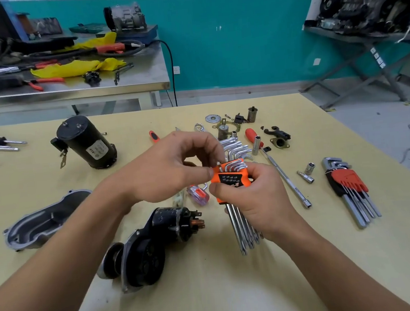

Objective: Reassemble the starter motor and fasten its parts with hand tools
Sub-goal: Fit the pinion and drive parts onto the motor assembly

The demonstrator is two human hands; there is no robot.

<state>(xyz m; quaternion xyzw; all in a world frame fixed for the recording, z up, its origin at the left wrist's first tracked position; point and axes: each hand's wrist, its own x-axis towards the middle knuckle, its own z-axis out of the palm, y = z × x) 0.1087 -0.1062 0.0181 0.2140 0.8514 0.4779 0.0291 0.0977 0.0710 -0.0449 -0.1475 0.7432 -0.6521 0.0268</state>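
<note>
My right hand (255, 198) grips an orange holder of L-shaped keys (232, 177) above the yellow table, its long shafts pointing down towards me. My left hand (172, 168) pinches the bent end of one key at the holder's top left. Below the hands lies the black solenoid and gear assembly (154, 243). The black motor body (86, 143) lies at the far left. A grey aluminium housing (42, 222) lies open at the left.
A second key set in a red holder (349, 186) lies at the right, with two sockets (308, 171) and an extension bar (289, 179) beside it. Small parts (235, 122), red-handled screwdrivers (253, 135) and a clear-handled screwdriver (197, 193) lie behind. A steel bench (67, 93) stands beyond.
</note>
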